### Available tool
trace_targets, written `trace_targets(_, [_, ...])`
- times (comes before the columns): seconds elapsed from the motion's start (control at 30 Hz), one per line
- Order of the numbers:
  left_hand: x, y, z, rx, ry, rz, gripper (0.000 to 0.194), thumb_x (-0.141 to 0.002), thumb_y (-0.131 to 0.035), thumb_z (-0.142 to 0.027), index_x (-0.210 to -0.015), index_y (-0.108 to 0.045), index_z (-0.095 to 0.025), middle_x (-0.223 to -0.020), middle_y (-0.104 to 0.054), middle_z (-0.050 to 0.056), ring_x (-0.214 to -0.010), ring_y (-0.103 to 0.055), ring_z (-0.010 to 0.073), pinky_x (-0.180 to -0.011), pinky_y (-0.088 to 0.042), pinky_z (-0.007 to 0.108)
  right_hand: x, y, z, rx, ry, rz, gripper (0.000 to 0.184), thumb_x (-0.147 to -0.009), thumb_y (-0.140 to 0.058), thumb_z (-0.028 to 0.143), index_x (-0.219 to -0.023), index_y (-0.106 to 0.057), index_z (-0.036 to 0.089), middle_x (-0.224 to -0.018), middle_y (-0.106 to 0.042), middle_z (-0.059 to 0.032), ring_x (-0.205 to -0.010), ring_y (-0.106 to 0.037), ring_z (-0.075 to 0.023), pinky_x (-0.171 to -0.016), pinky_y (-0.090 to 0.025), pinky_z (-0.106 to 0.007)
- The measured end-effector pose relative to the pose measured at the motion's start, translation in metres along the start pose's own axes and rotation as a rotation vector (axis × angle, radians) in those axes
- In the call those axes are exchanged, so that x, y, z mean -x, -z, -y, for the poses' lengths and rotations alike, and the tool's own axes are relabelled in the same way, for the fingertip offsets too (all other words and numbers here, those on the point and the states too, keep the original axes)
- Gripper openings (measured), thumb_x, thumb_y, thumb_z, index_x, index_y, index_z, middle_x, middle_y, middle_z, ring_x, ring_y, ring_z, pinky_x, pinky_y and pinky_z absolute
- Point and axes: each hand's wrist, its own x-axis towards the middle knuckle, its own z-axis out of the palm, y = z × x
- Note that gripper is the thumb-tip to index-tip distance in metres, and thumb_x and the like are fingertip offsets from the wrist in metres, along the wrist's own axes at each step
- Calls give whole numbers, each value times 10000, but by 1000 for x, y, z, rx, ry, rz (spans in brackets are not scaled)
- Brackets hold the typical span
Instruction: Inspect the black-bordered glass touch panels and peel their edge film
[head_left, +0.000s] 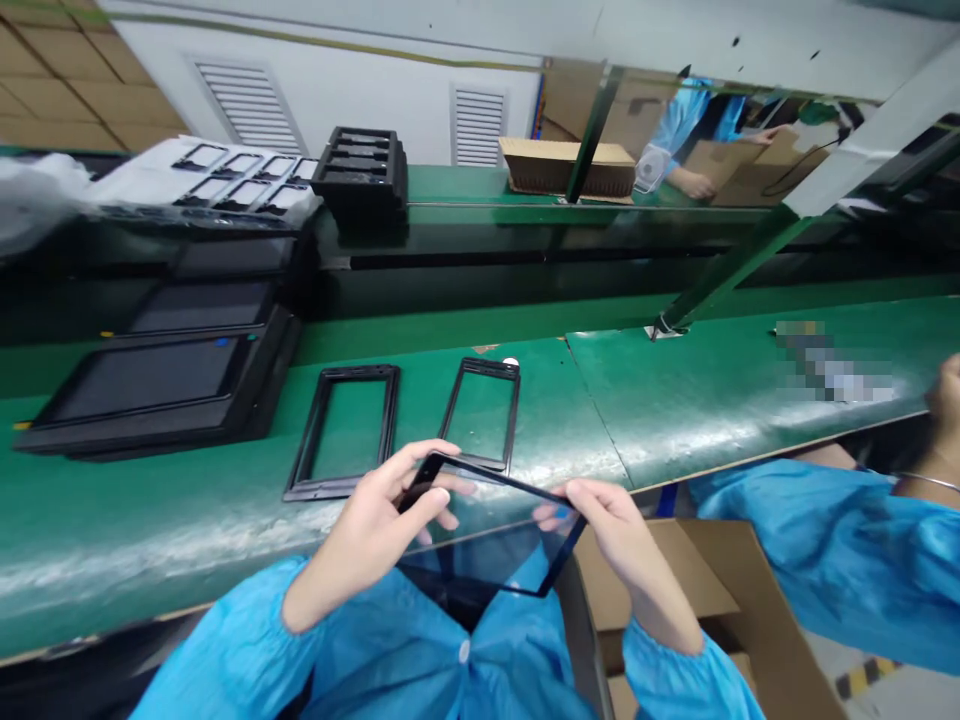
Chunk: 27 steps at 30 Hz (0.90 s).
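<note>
Both hands hold a black-bordered clear touch panel [487, 535] by its two ends, tilted above my lap at the bench's near edge. My left hand [390, 510] grips the left end, thumb on the face and fingers behind. At the right corner, my right hand [604, 510] pinches the panel between thumb and fingers, which show faintly through it. Just beyond lie two black rectangular frames on the green bench: a thicker frame [320, 430] at left and a thinner frame [513, 420] at right, partly hidden by the panel and my left hand.
Stacked black trays hold dark screens [150, 380] on the left. Farther back are a plastic-wrapped tray of frames [240, 178], a black slotted holder [360, 170] and a cardboard box [570, 165]. A green post [720, 270] rises right. An open carton [697, 570] and a co-worker's sleeve [840, 550] are nearby.
</note>
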Motion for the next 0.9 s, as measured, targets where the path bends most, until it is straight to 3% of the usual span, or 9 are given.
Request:
trace_targets(0.1, [4, -1, 8, 101, -5, -135, 508, -971, -748, -466, -1370, -561, -214, -1089, -841, 143, -732, -807, 240, -562, -619, 285, 2, 7, -11, -120, 1, -188, 505, -843, -814, 691, -759, -794, 193, -678, -822, -94, -578, -798, -275, -602, -668, -359])
trace_targets(0.23, [6, -6, 13, 147, -20, -203, 534, -946, -784, -477, -1354, -555, -218, -1040, -848, 128, -686, -801, 238, -520, -620, 285, 6, -7, -11, -106, 98, -350, 508, -849, -800, 704, -723, -776, 213, -596, -786, -62, -504, -757, -264, -559, -655, -363])
trace_targets(0.43, [8, -8, 19, 163, -3, -249, 565, -923, -806, -499, -1341, -549, -219, -1001, -846, 115, -654, -795, 240, -492, -624, 285, 10, -18, -9, -33, 193, -401, 487, -945, -741, 615, -664, -711, 218, -583, -779, -55, -459, -735, -227, -484, -595, -295])
trace_targets(0.57, [6, -4, 27, 107, -24, -253, 547, -960, -752, -511, -1370, -535, -222, -1042, -835, 123, -648, -791, 252, -473, -616, 304, 14, -16, -11, -122, 187, -351, 448, -939, -730, 635, -969, -800, 194, -684, -824, -71, -535, -787, -262, -536, -647, -338])
trace_targets(0.63, [3, -3, 26, -25, -115, -277, 491, -1005, -694, -465, -1412, -539, -237, -1238, -795, 153, -831, -823, 278, -600, -669, 347, 17, -16, -10, -80, 192, -327, 423, -919, -789, 561, -1127, -789, 193, -743, -844, -77, -616, -822, -271, -606, -673, -346])
trace_targets(0.7, [-1, -2, 20, -299, -301, -325, 464, -1012, -686, -382, -1447, -581, -259, -1518, -648, 166, -1231, -742, 340, -936, -666, 465, 21, -17, -7, -7, 198, -330, 361, -914, -823, 481, -1137, -786, 200, -745, -846, -77, -683, -843, -275, -646, -680, -331])
trace_targets(0.77, [-8, -2, 10, -607, -516, -295, 431, -989, -715, -316, -1417, -674, -289, -1623, -566, 118, -1477, -556, 366, -1232, -451, 571, 25, -20, -4, 42, 209, -328, 319, -935, -803, 472, -1104, -793, 201, -738, -844, -85, -699, -849, -283, -642, -682, -327])
trace_targets(0.83, [-17, -2, 0, -777, -650, -153, 310, -992, -719, -296, -1296, -778, -316, -1470, -711, 66, -1404, -626, 333, -1311, -316, 589, 28, -23, -2, 70, 221, -319, 322, -937, -800, 482, -1091, -796, 200, -760, -850, -97, -661, -842, -282, -622, -685, -332])
trace_targets(0.9, [-24, -2, -7, -789, -697, -13, 212, -1022, -688, -280, -1170, -835, -319, -1191, -839, 21, -1148, -771, 262, -1287, -370, 535, 30, -23, -1, 81, 225, -318, 331, -935, -802, 495, -1079, -798, 198, -771, -853, -103, -620, -832, -275, -612, -687, -333])
